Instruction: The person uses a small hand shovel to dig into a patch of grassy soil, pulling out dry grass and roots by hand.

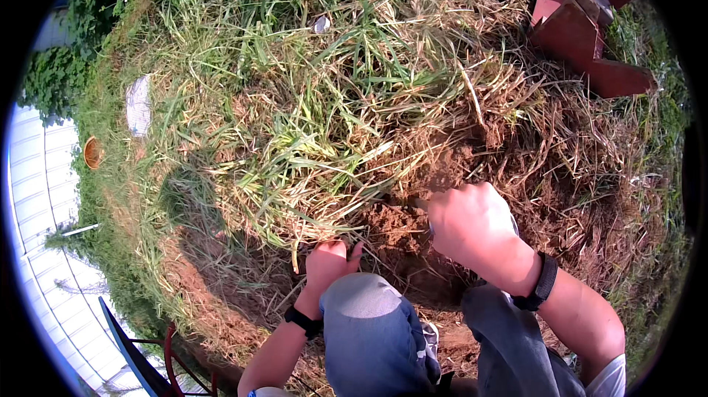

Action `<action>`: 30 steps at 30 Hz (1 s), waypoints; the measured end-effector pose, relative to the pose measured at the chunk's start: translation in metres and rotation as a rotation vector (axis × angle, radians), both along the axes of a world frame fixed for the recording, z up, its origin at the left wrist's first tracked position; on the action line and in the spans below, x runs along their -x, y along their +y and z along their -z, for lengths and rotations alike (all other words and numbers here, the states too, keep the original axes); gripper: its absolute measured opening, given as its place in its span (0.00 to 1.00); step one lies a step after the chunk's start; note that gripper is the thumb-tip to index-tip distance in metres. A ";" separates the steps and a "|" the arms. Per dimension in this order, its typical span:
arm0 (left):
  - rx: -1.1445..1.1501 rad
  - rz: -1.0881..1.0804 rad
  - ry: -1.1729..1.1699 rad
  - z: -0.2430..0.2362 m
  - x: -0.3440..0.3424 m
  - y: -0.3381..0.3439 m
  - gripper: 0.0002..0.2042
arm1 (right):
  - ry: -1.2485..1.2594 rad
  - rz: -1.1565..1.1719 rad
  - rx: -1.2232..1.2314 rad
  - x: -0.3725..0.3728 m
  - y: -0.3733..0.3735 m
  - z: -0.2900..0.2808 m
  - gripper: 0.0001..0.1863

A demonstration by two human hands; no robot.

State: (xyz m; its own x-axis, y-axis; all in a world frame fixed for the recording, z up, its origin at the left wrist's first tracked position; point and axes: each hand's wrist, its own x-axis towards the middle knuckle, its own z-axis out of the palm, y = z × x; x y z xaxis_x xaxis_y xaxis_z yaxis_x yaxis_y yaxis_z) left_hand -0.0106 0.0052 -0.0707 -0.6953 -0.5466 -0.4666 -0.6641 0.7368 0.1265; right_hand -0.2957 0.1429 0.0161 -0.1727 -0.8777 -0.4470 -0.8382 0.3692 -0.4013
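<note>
Nearest: both knees in grey-blue trousers at bottom centre, person crouched. L hand just above left knee, fingers curled tight round base of a grass clump, thumb sticking out to the right; black wristband on that wrist. R hand fisted round a tool handle, only a sliver visible, can't tell what tool; black band on wrist too. Btwn the hands: patch of loose red-brown soil, dug open, touching grass roots. Beyond: mixed green/dry grass over the mound. Far: small pale round object in grass top centre, red-brown metal piece top right, white flat item and orange bowl-like thing far left.
</note>
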 end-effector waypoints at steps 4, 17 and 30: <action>-0.113 -0.103 0.012 -0.005 0.014 -0.002 0.24 | 0.010 0.058 -0.018 0.003 0.006 0.003 0.06; -0.096 -0.362 0.302 -0.009 -0.037 0.010 0.09 | -0.049 -0.038 0.250 0.004 0.070 0.031 0.07; -0.108 -0.295 0.339 -0.011 -0.026 0.009 0.10 | -0.115 0.223 0.247 -0.030 0.090 0.072 0.14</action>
